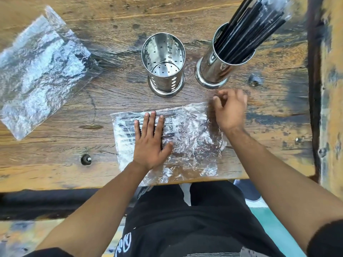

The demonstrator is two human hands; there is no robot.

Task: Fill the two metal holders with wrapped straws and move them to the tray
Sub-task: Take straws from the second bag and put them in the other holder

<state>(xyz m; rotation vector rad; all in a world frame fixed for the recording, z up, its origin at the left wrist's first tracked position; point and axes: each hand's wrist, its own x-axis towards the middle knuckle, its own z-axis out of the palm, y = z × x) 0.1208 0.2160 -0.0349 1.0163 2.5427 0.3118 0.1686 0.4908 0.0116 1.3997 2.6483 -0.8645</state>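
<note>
Head view: the wooden surface (55,164) is carrying the straw bag (185,141), being pinned flat by the left hand (150,140) with straightened fingers while the right hand (230,110), loosely curled and gripping nothing, is being brought to its open end, presumably so straws can be drawn for the empty holder (163,64) beside the filled holder (222,67).

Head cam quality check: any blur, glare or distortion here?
Head view: right hand motion-blurred, left hand sharp on the plastic bag; strong glare on that bag and the empty bag; reflections on both metal holders; wide-angle lens splays the filled holder outward.
</note>
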